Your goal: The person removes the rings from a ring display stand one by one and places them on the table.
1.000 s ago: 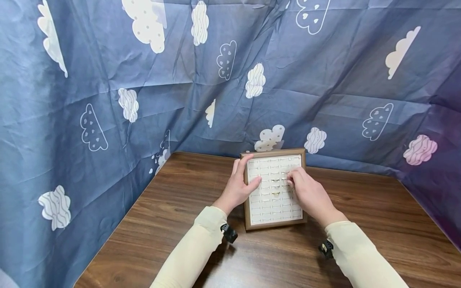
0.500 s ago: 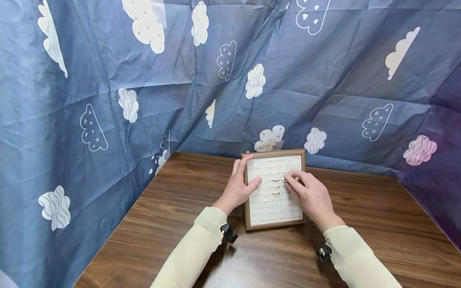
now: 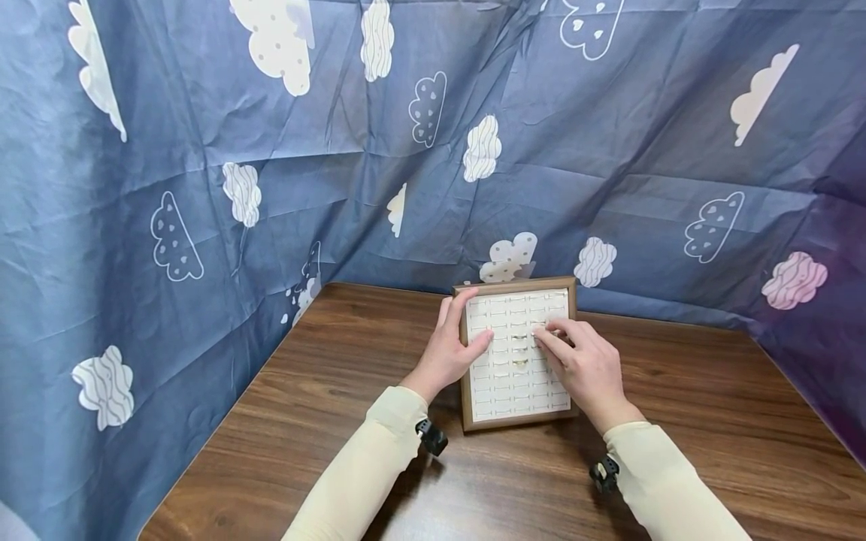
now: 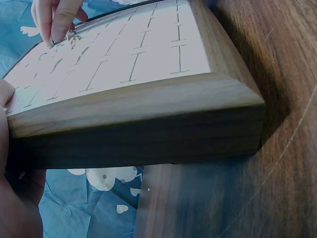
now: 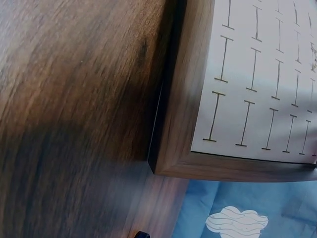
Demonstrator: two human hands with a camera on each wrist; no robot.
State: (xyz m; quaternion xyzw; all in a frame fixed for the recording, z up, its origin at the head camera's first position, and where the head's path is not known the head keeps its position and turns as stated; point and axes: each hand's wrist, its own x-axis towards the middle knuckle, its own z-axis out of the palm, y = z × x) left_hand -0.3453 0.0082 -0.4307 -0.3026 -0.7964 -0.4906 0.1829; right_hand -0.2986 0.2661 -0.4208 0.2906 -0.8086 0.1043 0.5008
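A ring display board [image 3: 489, 391] with a wooden frame and a white slotted face stands tilted back on the table. My left hand [image 3: 446, 355] grips its left edge, thumb over the white face and fingers around the frame. With thumb and forefinger my right hand [image 3: 587, 368] pinches a small ring at a slot right of the board's middle; the fingertips mostly hide it. Beside it, a column of several rings sits in the slots, among them a gold ring [image 3: 519, 363]. In the left wrist view, the right fingertips [image 4: 59, 33] touch the white face. The right wrist view shows bare slots [image 5: 247, 124].
The brown wooden table [image 3: 284, 436] extends around the board on both sides and in front. Behind and to the left hangs a blue cloth [image 3: 304, 150] with a cloud print. Each wrist wears a small black camera on a strap [image 3: 431, 437].
My right hand has turned and shifted slightly, its thumb and forefinger now at the slot beside the ring column. My left hand keeps its grip on the frame. The head view has tilted slightly.
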